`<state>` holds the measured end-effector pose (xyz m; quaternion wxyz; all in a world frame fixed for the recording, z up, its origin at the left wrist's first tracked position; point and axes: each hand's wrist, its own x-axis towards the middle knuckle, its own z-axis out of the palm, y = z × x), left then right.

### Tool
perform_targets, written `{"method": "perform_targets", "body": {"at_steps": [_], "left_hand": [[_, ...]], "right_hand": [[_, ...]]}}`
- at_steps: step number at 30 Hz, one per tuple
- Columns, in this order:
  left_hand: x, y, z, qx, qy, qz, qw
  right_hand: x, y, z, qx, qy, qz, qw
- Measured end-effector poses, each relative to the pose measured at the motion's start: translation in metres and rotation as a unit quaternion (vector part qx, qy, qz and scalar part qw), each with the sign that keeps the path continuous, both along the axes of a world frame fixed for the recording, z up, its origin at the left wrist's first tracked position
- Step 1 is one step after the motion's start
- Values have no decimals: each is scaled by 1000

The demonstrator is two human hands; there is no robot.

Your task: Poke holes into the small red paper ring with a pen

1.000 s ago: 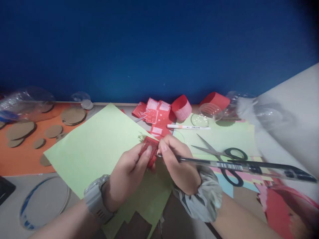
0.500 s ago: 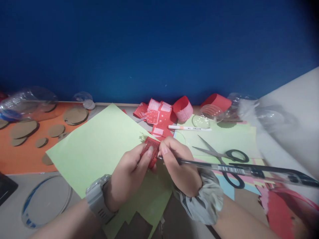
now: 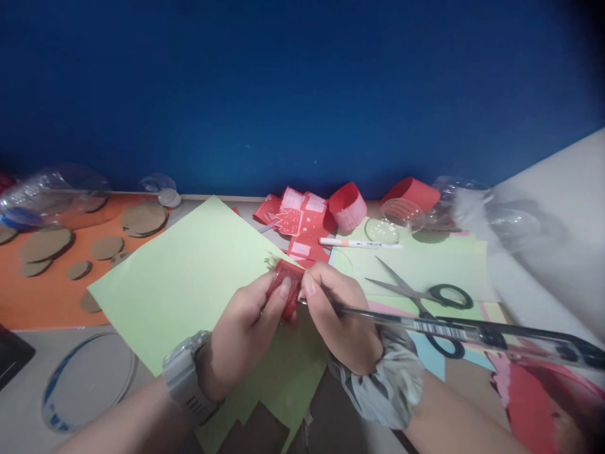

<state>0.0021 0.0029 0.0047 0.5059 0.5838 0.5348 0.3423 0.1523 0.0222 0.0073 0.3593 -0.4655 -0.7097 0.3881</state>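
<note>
A small red woven piece [image 3: 285, 284] is pinched between the thumb and fingers of my left hand [image 3: 250, 315], over the light green paper [image 3: 184, 271]. My right hand [image 3: 338, 315] is closed round a long clear-and-black pen [image 3: 420, 325], whose tip end meets the right side of the red piece. The pen's far end reaches out to the right, passing over the handles of the open scissors [image 3: 420, 296].
Cardboard discs [image 3: 144, 219] lie on orange paper [image 3: 47, 309] at the left. A clear plastic bottle [image 3: 51, 195], a red ring [image 3: 347, 206], a white marker [image 3: 359, 243] and a plastic lid [image 3: 89, 381] are around. A blue wall [image 3: 283, 94] rises behind.
The pen's far end has dipped slightly. Both hands stay nearly in place, still on the red piece and the pen.
</note>
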Motion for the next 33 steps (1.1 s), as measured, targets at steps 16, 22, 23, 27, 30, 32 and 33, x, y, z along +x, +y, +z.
{"method": "perform_targets", "body": {"at_steps": [16,22,23,27,30,32,33], "left_hand": [[-1,0,0,8,-14,-1,1000],[-1,0,-1,6,-16,-3,1000],[-1,0,-1,8,-18,-3,1000],[0,1,0,11,-20,-4,1000],[-1,0,0,7,-20,-3,1000],[-1,-1,0,4,-24,-3,1000],[-1,-1,0,3,-26,-4,1000]], "right_hand": [[1,-1,1,24,-10,2,1000],[1,0,-1,36,-7,-23,999],[1,0,-1,40,-5,-16,999],[2,0,-1,47,-2,17,999],[2,0,-2,48,0,15,999],[1,0,-2,48,5,-2,999],[1,0,-3,46,7,-12,999]]}}
